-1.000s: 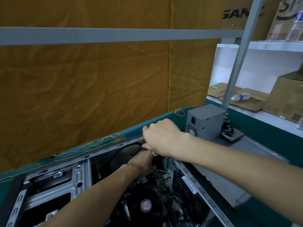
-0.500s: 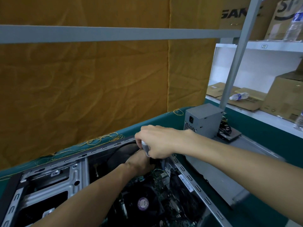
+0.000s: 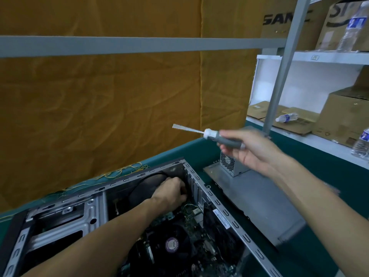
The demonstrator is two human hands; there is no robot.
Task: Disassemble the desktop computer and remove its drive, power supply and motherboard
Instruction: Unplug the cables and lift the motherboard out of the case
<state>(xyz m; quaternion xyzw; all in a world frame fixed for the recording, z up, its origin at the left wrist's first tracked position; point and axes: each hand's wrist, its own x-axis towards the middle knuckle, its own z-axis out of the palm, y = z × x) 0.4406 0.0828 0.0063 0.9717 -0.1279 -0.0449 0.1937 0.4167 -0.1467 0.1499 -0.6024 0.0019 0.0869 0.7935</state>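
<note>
An open grey metal desktop computer case is lying on its side along the near left part of the green-covered desk, its empty silver drive cage sitting at the left end; loose yellow threads are trailing along the desk's far edge behind the case, against an ochre fabric backdrop; inside the case, the dark green motherboard is still sitting in place, with a black round cooler fan bearing a purple centre sticker on it; the left hand is reaching deep into the far corner of the case beside a large black round fan, its fingers curling down out of sight, so I cannot tell whether it is gripping anything; further right, the right hand is hovering above the desk, clear of the case, its fingers wrapping round the handle of a grey-handled screwdriver with a white collar, the blurred shaft pointing left; just behind that hand, the grey box-shaped power supply with a honeycomb vent is standing outside the case on a flat grey metal side panel lying along the desk's right side; beyond the desk's right edge, white shelves are carrying brown cardboard boxes and clear plastic water bottles.
</note>
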